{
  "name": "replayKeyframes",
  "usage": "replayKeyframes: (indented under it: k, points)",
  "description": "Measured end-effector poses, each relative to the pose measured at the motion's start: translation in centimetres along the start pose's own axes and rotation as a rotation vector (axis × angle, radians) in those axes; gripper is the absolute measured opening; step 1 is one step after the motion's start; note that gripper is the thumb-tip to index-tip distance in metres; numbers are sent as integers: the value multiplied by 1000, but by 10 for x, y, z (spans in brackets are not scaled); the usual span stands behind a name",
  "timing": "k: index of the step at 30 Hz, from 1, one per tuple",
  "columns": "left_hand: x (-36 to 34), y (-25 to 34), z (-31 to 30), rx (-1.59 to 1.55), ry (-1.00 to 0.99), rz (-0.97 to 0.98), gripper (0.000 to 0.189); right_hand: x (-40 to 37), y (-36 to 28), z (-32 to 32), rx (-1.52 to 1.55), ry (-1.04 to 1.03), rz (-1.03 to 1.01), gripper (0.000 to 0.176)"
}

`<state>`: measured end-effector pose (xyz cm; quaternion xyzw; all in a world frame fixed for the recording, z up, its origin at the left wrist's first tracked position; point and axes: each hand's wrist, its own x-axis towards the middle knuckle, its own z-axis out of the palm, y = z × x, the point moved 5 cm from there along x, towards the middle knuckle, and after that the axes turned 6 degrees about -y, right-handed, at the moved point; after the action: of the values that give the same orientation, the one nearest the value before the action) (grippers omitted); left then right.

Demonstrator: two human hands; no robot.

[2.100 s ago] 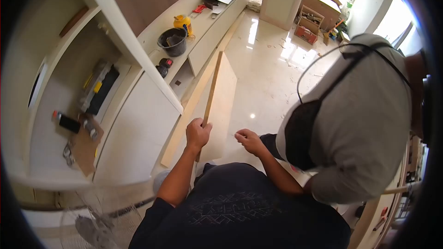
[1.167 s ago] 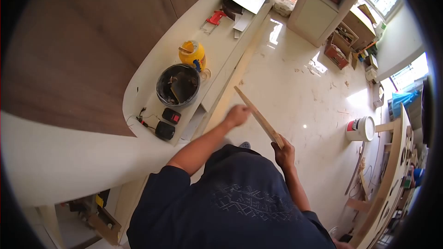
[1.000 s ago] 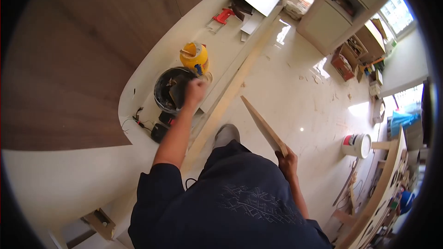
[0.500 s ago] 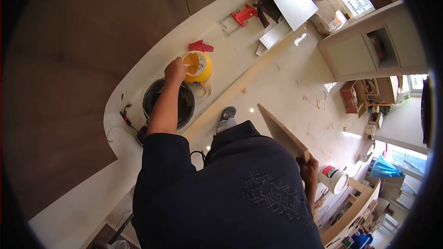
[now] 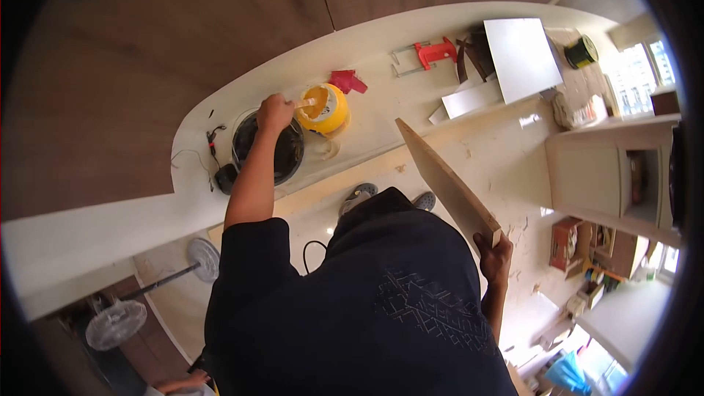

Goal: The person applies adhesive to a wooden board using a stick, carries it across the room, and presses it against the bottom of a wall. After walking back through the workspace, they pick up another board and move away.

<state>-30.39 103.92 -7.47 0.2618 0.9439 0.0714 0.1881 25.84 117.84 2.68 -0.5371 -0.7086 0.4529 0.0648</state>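
My left hand [image 5: 275,112] is closed around a pale flat stick [image 5: 304,103], whose far end lies at the mouth of a yellow tub [image 5: 335,119]. Thick yellow-orange stuff coats the inside of the tub. Directly below that hand and forearm stands a black bucket [image 5: 291,150], partly covered by the arm. On the other side, my right hand [image 5: 496,255] grips the near end of a flat wooden board [image 5: 451,183], held tilted on edge in front of my body.
Beside the tub lies a red piece [image 5: 347,81]. Farther along the ledge are a red clamp [image 5: 438,52], a white panel [image 5: 522,59] and a dark can [image 5: 581,52]. A black charger-like block [image 5: 226,177] sits left of the bucket. Another person's hand [image 5: 192,380] shows at lower left.
My view has turned, so the surroundings appear shifted. The board stands higher in view with my right hand. The stick now shows more at the tub's rim.
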Motion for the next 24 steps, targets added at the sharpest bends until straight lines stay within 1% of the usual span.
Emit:
replayKeyframes:
  k: [1, 3, 5, 8, 9, 12, 14, 16, 19, 22, 24]
  points:
    - [-8, 0, 5, -1, -17, -33, 32, 11, -1, -8, -11, -37, -10, 30]
    - [-18, 6, 13, -26, 18, -76, 32, 34, -4, -24, -48, -107, -30, 30]
    - [-14, 11, 29, -1, 35, -98, 31, 52, -8, -36, -103, -179, -35, 31]
    - [-14, 36, 36, 59, -20, -87, 30, 68, -25, -44, -158, -222, -87, 34]
    - [-13, 44, 40, 72, -110, -147, 25, 71, -26, -45, -207, -241, -80, 37]
    - [10, 36, 76, 16, -133, -199, 25, 71, -36, -49, -320, -226, -53, 39]
    - [24, 26, 95, -76, -134, -246, 26, 69, -40, -44, -281, -191, -79, 36]
    - [29, 23, 93, -151, -128, -267, 28, 63, -52, -42, -280, -158, -47, 34]
    - [31, 4, 75, -323, -67, -325, 29, 67, -55, -43, -221, -128, -121, 33]
    - [23, -16, 66, -230, -50, -126, 31, 70, -66, -44, -294, -145, -80, 32]
    - [19, -44, 81, -170, 75, 1, 29, 70, -72, -38, -277, -157, -98, 31]
